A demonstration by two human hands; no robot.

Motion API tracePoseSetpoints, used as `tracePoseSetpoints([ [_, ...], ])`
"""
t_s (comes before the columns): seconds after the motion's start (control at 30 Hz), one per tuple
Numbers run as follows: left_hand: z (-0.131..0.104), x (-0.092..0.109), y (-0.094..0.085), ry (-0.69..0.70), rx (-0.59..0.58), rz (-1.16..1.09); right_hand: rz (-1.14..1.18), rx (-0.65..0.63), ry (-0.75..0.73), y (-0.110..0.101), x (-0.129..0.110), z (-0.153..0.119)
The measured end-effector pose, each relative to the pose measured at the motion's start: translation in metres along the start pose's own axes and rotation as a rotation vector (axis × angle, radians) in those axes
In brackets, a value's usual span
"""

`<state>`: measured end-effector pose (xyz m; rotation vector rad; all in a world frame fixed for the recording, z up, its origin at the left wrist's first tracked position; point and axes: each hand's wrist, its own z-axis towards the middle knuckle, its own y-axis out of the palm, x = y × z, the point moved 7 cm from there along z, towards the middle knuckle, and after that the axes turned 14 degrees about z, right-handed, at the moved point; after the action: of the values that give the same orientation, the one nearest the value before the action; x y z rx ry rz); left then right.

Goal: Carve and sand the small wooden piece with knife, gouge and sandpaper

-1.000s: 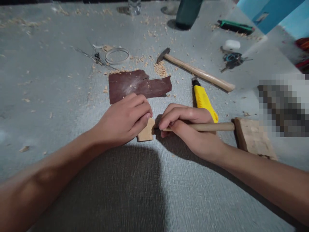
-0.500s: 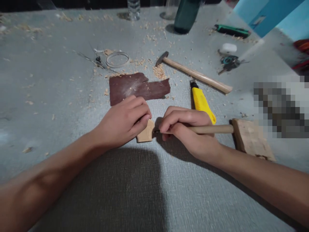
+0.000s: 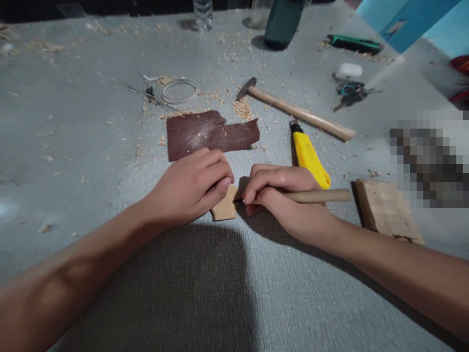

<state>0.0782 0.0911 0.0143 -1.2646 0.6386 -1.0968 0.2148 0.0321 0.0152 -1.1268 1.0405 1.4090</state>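
A small, flat piece of light wood [image 3: 224, 207] lies on the grey table, partly covered by my left hand [image 3: 196, 183], whose curled fingers and thumb grip it. My right hand [image 3: 284, 200] is closed around a thin tool with a round wooden handle [image 3: 317, 196], held like a pen. The tool's dark, narrow tip meets or nearly meets the right edge of the wood; its exact shape is too small to tell. Just beyond my left hand is a torn sheet of dark red-brown sandpaper [image 3: 205, 132]. A yellow utility knife [image 3: 309, 159] lies beyond my right hand.
A hammer [image 3: 300, 112] lies past the knife, and a wooden block [image 3: 386, 210] sits at the right. Farther back are a wire coil [image 3: 179, 91], keys [image 3: 350, 93], a white case [image 3: 349, 71], a green-black cutter [image 3: 354, 45] and a dark bottle [image 3: 284, 24]. Wood shavings are scattered about.
The wood piece has shifted slightly right and turned a little under my left hand. The handle's far end has moved slightly left. My right hand keeps the same grip.
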Motion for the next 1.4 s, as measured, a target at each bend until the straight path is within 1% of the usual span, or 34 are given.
tracePoseSetpoints([
  [0.13,0.0002,-0.0007,-0.0005,-0.011,0.005,0.004,0.081,0.016,0.062,-0.0021,0.0028,-0.0021],
  [0.27,0.0,-0.0014,0.0,-0.005,-0.003,-0.003,0.122,0.039,0.051,-0.003,0.0032,-0.0026],
  [0.47,-0.0006,-0.0014,-0.0001,0.002,0.015,-0.016,-0.033,-0.055,-0.071,0.0019,-0.0035,-0.0008],
  [0.6,-0.0003,-0.0016,-0.0007,-0.003,0.026,-0.02,-0.004,-0.104,-0.039,0.0027,-0.0022,-0.0023],
  [0.7,-0.0001,-0.002,-0.0006,-0.007,0.02,-0.023,0.032,-0.072,-0.033,0.0011,-0.0019,-0.003],
  [0.8,-0.0002,-0.0017,-0.0004,-0.003,0.012,-0.021,0.042,-0.041,-0.065,0.0015,-0.0033,-0.0018],
  [0.93,-0.0004,-0.0015,-0.0005,-0.008,0.012,-0.022,-0.032,-0.066,-0.1,0.0045,-0.0052,-0.0002],
  [1.13,-0.0002,-0.0021,-0.0002,-0.019,0.017,-0.013,-0.01,-0.121,-0.046,0.0038,-0.0022,-0.0036],
  [1.27,0.0,-0.0018,0.0001,-0.007,0.013,-0.018,0.041,-0.069,-0.056,0.0015,-0.0019,-0.0039],
  [1.33,-0.0003,-0.002,0.0002,-0.005,0.011,-0.019,0.024,-0.055,-0.077,0.0015,-0.003,-0.0033],
  [1.4,-0.0007,-0.0022,0.0006,-0.004,0.007,-0.018,-0.012,-0.068,-0.098,0.0024,-0.0046,-0.0027],
])
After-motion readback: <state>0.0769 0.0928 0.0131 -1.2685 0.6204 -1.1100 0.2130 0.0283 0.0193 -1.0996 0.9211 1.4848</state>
